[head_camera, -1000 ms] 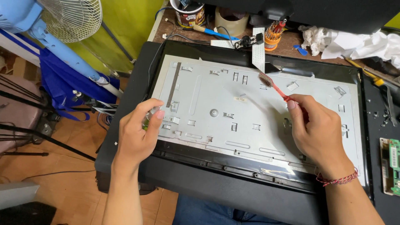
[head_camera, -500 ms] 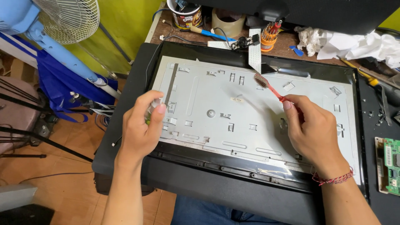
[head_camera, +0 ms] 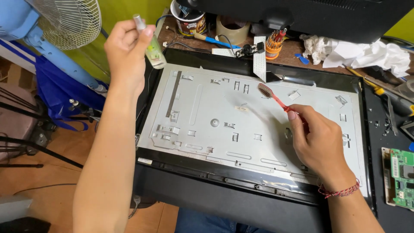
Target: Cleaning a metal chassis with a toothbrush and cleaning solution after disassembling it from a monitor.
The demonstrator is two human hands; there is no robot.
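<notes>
"Up by the pale wire fan [head_camera: 71, 21], what is the left hand [head_camera: 126, 51] holding?"

"It is pinching a small clear bottle with yellow-green liquid and a silver cap [head_camera: 150, 43]. The arm is lifting it high over the left edge of the big flat grey metal panel [head_camera: 207, 125]. The bottle is leaning, cap up."

"And the right hand [head_camera: 317, 144]?"

"It is curling round the handle of a red toothbrush [head_camera: 272, 97]. The brush is pointing up and to the left, and its bristles are resting on the panel near the white flat ribbon cable [head_camera: 260, 56]. The bottle is sitting well apart from the brush, off to its left."
</notes>
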